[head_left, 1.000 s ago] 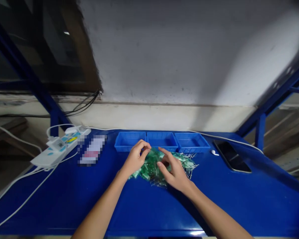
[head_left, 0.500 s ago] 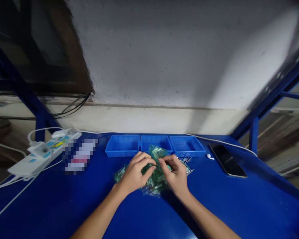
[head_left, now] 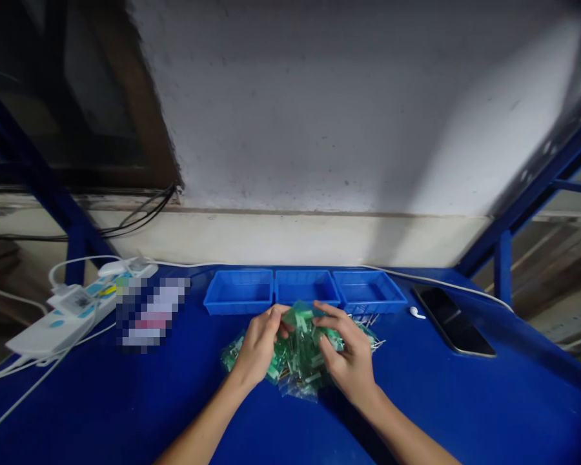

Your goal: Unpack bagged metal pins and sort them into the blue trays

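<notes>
A small clear green plastic bag (head_left: 301, 319) with pale slim pieces inside is held up over the pile. My left hand (head_left: 260, 345) pinches its left edge between thumb and fingers. On the other side, my right hand (head_left: 351, 355) has its fingers apart and curved close to the bag; whether a fingertip touches it is unclear. Beneath both hands lies a heap of similar green bags (head_left: 314, 378), with pale green parts and thin metal pieces showing through. Several thin metal rods (head_left: 375, 342) stick out at the heap's right side.
Behind the heap stand three blue trays (head_left: 239, 309) in a row. To the right are a white earbud (head_left: 417, 313) and a black phone (head_left: 452, 321). A white power strip (head_left: 53, 332) with cables and a blurred-out item (head_left: 157, 313) lie left on the blue table (head_left: 140, 400).
My left hand has closed on the bag's left edge, while my right hand has loosened from its pinch and spread its fingers. The bag sits slightly lower. The whole view has shifted a little.
</notes>
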### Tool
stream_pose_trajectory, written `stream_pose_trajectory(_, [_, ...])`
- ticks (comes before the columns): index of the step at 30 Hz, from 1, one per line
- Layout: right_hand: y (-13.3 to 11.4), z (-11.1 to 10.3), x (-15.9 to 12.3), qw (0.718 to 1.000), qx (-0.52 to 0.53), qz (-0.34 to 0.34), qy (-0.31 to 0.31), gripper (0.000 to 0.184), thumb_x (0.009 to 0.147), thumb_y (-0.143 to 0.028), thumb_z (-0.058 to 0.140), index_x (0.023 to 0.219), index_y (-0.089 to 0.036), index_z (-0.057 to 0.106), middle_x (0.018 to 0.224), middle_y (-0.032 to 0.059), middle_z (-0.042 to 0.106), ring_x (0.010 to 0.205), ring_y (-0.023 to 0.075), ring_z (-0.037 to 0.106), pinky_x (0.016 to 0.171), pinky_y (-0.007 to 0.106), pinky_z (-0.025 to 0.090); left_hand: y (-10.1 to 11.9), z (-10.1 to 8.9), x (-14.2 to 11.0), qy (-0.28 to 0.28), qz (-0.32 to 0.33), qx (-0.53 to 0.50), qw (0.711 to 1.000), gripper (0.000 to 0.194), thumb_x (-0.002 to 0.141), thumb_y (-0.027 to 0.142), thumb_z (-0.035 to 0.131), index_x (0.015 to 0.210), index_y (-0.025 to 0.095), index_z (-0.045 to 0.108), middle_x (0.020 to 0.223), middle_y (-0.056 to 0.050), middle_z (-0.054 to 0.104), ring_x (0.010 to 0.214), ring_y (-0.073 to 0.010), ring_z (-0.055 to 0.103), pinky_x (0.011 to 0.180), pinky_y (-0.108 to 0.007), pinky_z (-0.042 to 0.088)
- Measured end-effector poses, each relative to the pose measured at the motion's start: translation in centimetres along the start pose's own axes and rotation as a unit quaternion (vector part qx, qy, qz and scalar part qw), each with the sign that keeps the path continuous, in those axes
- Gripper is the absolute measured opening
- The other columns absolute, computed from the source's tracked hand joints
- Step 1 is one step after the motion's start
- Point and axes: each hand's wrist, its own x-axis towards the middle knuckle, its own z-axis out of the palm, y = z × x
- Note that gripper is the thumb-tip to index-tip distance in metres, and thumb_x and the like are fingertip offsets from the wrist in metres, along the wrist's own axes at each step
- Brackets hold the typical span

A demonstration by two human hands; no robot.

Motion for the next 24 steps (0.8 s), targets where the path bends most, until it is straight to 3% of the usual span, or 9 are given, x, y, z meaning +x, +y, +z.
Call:
stream_pose_trajectory(4, [-0.1,0.0,-0.2,0.998,-0.043,-0.039,0.015,0.028,0.074,-0.006,0.05,0.09,-0.025,0.064,0.115,0.0083,0.049,0.109,0.0245,0.052,0.083,0.04,0.049,0.1,0.1,0.1,0.003,-0.014,-0.052,0.999,0.036,0.084,0.05,0.049,0.1,0.018,0.055,0.07,0.0,0.056,0.064,-0.014,0.054,0.057,-0.024,0.043])
stream_pose_trajectory(9, [-0.4,-0.2,0.1,0.999,-0.053,0.006,0.007,0.029,0.077,-0.009,0.048,0.095,-0.024,0.065,0.117,0.0098,0.041,0.113,0.0257,0.045,0.083,0.039,0.049,0.3,0.2,0.1,0.03,0.041,-0.02,0.999,0.023,0.085,0.038,0.052,0.096,0.017,0.053,0.07,0.0,0.055,0.063,-0.0124,0.053,0.059,-0.023,0.045])
stream_pose_trajectory(13, [-1.0,-0.7,0.7,0.995,-0.019,0.09,-0.024,0.02,0.085,-0.022,0.049,0.096,-0.022,0.065,0.1,0.008,0.055,0.096,0.0215,0.055,0.083,0.037,0.047,0.5,0.2,-0.4,0.061,0.171,0.117,0.976,0.013,0.088,0.024,0.048,0.094,0.019,0.059,0.083,-0.004,0.059,0.076,-0.0142,0.057,0.07,-0.026,0.048])
stream_pose_trajectory(17, [-1.4,-0.4,0.7,0.965,0.136,0.219,-0.049,0.024,0.089,-0.037,0.046,0.093,-0.019,0.062,0.08,0.0042,0.063,0.074,0.0165,0.06,0.068,0.028,0.051,0.6,0.6,-1.0,0.043,0.286,0.227,0.93,0.025,0.088,0.013,0.044,0.1,0.024,0.064,0.097,-0.006,0.058,0.092,-0.0162,0.057,0.079,-0.03,0.049])
stream_pose_trajectory(20, [-1.4,0.1,0.5,0.955,0.164,0.247,-0.03,0.024,0.085,-0.038,0.052,0.094,-0.017,0.061,0.073,0.0024,0.064,0.061,0.014,0.058,0.056,0.024,0.049,0.7,0.8,-1.1,0.034,0.273,0.24,0.931,0.026,0.087,0.016,0.048,0.108,0.026,0.061,0.103,-0.007,0.056,0.098,-0.0183,0.054,0.083,-0.034,0.048])
stream_pose_trajectory(24, [-1.0,0.1,0.3,0.979,0.067,0.192,0.011,0.022,0.085,-0.032,0.052,0.097,-0.018,0.065,0.074,0.0032,0.067,0.057,0.0142,0.059,0.052,0.024,0.047,1.0,0.5,-1.0,0.001,0.212,0.207,0.955,0.031,0.088,0.033,0.049,0.117,0.022,0.054,0.106,-0.009,0.057,0.101,-0.0221,0.051,0.089,-0.038,0.044])
